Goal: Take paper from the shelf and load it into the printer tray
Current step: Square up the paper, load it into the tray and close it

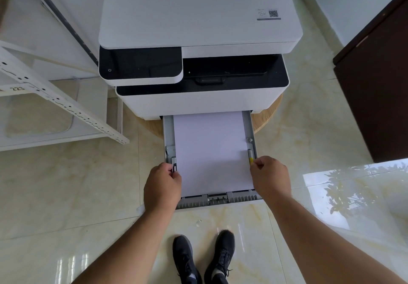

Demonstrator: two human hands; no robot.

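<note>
A white and black printer [198,40] stands on a round wooden base. Its grey paper tray [220,199] is pulled out toward me. A stack of white paper [212,151] lies flat inside the tray. My left hand [162,184] pinches the left side guide at the paper's edge. My right hand [270,176] pinches the right side guide, which has a yellow tab. Both hands sit at the tray's near corners.
A white metal shelf [55,100] stands to the left, its lower level holding a pale tray. A dark wooden cabinet [375,89] is on the right. My black shoes [203,259] stand on the glossy tile floor below the tray.
</note>
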